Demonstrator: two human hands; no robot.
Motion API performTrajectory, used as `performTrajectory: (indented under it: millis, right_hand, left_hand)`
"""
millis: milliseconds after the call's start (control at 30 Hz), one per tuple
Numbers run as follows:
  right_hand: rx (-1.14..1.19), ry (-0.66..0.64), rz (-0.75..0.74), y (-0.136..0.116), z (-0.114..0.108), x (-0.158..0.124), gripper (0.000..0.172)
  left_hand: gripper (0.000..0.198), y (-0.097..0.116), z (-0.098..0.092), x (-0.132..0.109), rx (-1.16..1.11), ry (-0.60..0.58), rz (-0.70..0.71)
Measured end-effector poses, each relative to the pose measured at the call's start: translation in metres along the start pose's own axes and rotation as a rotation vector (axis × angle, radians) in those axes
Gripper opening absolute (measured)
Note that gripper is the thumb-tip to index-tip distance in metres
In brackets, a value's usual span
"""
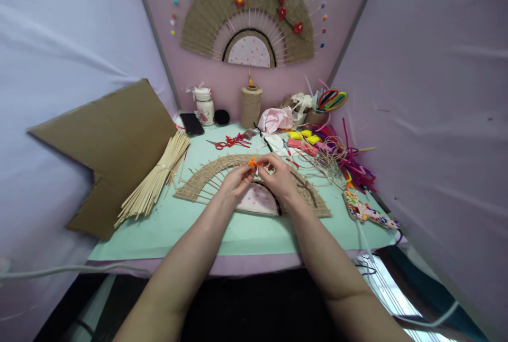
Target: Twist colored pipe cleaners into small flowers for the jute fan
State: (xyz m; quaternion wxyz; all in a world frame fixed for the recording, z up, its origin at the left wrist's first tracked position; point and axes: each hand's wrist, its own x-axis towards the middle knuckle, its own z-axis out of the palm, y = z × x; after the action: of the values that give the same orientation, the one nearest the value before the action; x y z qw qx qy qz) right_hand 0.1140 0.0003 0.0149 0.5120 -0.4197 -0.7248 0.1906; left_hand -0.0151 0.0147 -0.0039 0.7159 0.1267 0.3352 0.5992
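Head view, from where I stand: left hand (237, 179) pinches a small orange piece (253, 162) at the fingertips. Right hand (281, 177) bent in beside it, thumb and forefinger close together; can't tell whether they grip the piece too. Piece is held up over the woven fan (193, 187) on the table (159, 246).

To shape it well, I'd pin its middle firmly on the left and work the edges lightly on the right, small moves, no hard squeezing; it looks soft and easily crushed, my guess.

Looks: piece is bright orange, seemingly lobed, mostly covered by fingers; finer detail too small to tell. Fan below lies flat, tan weave over thin sticks, dotted half-disc (254, 199) at the centre, brown branch (307, 188) on its right part.
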Motion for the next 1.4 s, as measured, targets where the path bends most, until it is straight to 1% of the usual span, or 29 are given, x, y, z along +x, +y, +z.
performTrajectory:
  millis: [100,200,333,467,633,800,1033,1133,1200,1267,1333,1400]
  right_hand:
    - [-0.017,0.025,-0.018,-0.001,-0.001,0.0,0.01]
    - [-0.017,0.06,0.034,-0.002,0.0,-0.001,0.016]
    - [-0.047,0.056,0.071,-0.002,0.001,-0.001,0.011]
    - [-0.05,0.044,0.071,0.001,0.0,-0.001,0.013]
    - [0.02,0.031,0.16,0.006,-0.003,0.001,0.014]
    - [0.092,0.008,0.224,0.005,-0.005,0.002,0.015]
    - [0.161,-0.003,0.265,0.007,-0.003,0.002,0.018]
    - [0.186,-0.015,0.276,0.009,-0.002,0.002,0.019]
    - [0.183,-0.018,0.27,0.009,-0.002,0.002,0.019]
    - [0.157,-0.005,0.244,0.007,-0.003,0.003,0.018]
    - [0.099,0.039,0.19,0.004,-0.004,0.003,0.017]
    - [0.033,0.091,0.123,0.0,-0.005,0.002,0.016]
  left_hand:
    - [0.012,0.0,-0.001,-0.002,0.028,-0.05,0.052]
    - [0.008,-0.001,-0.001,-0.004,0.045,-0.096,0.105]
    - [0.007,-0.001,0.001,-0.006,0.053,-0.101,0.146]
    - [0.008,0.001,0.002,-0.006,0.046,-0.095,0.116]
    - [0.012,0.002,0.001,-0.004,0.055,-0.091,0.029]
    - [0.013,0.002,0.001,-0.003,0.067,-0.084,-0.03]
    - [0.016,0.003,0.0,-0.002,0.055,-0.086,-0.049]
    - [0.016,0.002,0.0,-0.002,0.048,-0.058,-0.035]
    - [0.014,0.002,0.001,-0.003,0.054,-0.041,-0.01]
    - [0.011,0.001,0.001,-0.004,0.08,-0.057,0.04]
    - [0.008,0.0,0.002,-0.005,0.12,-0.081,0.129]
    - [0.01,-0.001,0.003,-0.006,0.172,-0.093,0.24]
